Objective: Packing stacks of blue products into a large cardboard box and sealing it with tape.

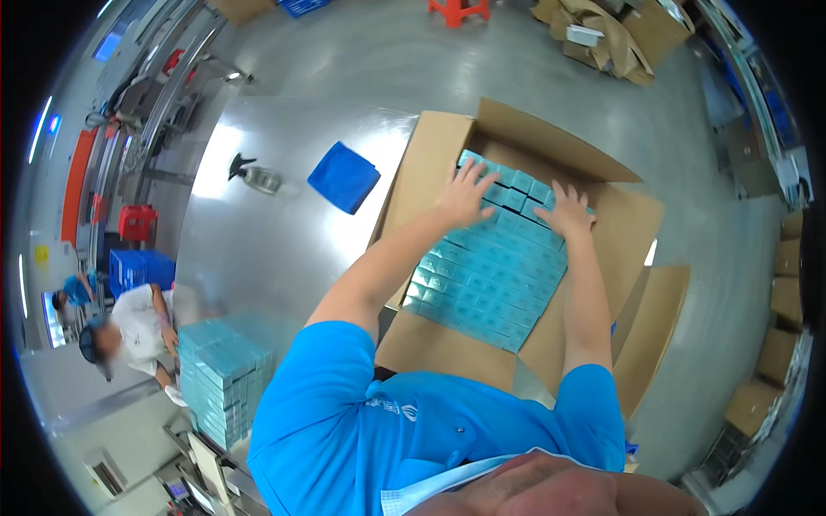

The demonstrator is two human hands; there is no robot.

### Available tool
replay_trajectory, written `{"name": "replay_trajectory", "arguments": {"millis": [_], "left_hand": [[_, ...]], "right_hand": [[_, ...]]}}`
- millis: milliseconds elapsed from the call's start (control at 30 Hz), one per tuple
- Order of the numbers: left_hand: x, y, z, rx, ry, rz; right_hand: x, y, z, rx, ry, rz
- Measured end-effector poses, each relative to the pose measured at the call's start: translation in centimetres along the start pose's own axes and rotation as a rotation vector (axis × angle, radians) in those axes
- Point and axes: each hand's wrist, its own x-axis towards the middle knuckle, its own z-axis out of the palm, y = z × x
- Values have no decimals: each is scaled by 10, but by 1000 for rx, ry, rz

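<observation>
In the head view, the broad, shiny metal table spreads from 8 to 11 o'clock, its far edge running out toward 11 and most of its middle bare; smooth grey concrete floor gives open room from 11 to 1 and again at 3. From 1 to 4 o'clock stands the large brown cardboard carton, flaps folded open — one leaning over the table's right side — and packed with tight rows of small, shiny teal boxes, dark gaps showing among those at the far end. The left hand, at 1 o'clock, has its fingers spread on the far-left boxes; the right hand, between 2 and 3, is likewise spread over the far-right ones. Both forearms cross the carton's sides and hide parts of it. A folded blue cloth lies at 11 o'clock, a clear spray bottle with a black trigger at 10. A tall stack of teal boxes takes up the table's end at 8, with a co-worker in a white shirt beside it and a blue plastic crate beyond, at 9.
</observation>
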Motion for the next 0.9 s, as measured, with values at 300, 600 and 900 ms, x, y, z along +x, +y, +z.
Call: {"name": "replay_trajectory", "arguments": {"millis": [300,600,900], "left_hand": [[-344,-46,-68,-304,281,-378],[-669,-59,-169,23,820,-920],[-916,-14,-204,486,729,-1493]], "right_hand": [[-64,-132,69,-33,340,-234],[-327,-430,184,17,318,-1348],[-542,-579,313,-56,348,-1766]]}}
